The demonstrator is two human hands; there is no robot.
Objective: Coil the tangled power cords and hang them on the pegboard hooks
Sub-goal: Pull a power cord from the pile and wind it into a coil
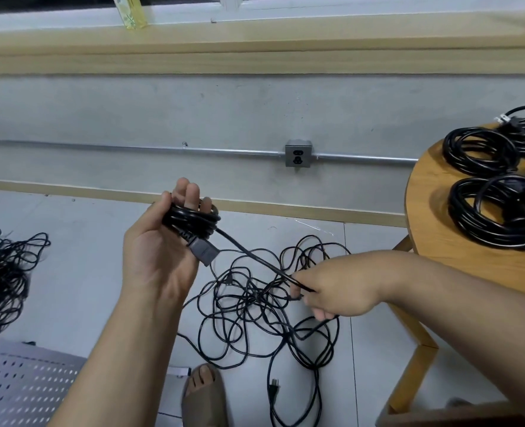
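Cord (pixel 249 254) stretched between two hands, above a tangle on the floor.
Palm up, the left hand (pixel 159 260) curls its fingers round a small coil (pixel 190 221) of the black cord, and the grey connector (pixel 202 252) hangs over the palm. A taut length runs from the coil, rightward and nearer, to the right hand (pixel 335 291), which pinches it just above the tangled cords (pixel 264 309) on the floor tiles. Neat coils (pixel 479 155) lie on the round wooden table (pixel 433 211) at the right. A second tangle (pixel 2 278) sits on the floor at the left, and a white perforated pegboard panel (pixel 18 383) lies in the near left corner.
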